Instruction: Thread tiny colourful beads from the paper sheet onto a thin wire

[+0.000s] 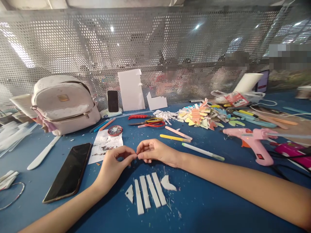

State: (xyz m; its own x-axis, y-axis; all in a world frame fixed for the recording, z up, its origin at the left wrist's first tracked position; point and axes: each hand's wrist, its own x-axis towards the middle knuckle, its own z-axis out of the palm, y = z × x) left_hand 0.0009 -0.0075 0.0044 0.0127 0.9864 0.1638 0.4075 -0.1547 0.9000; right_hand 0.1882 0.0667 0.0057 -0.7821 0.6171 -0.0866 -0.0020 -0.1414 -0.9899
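Note:
My left hand [119, 160] and my right hand [155, 151] meet fingertip to fingertip above the blue table. Both are pinched closed; whatever sits between the fingertips is too small or hidden to make out. Just below them lie several white foam strips [152, 191] side by side. A small white triangular piece [130, 193] is left of the strips, and a curved white piece [168, 183] is to their right. Behind my left hand, a white paper [97, 142] with dark crumbs on it carries a round red-rimmed dish [115, 130].
A black phone [69, 171] lies left of my left forearm, near a white plastic knife [45, 153]. A backpack [64, 105] stands behind. Scissors [150, 122], markers [202, 152] and a scrap heap [199, 115] lie beyond my hands. A pink glue gun [252, 140] rests at right.

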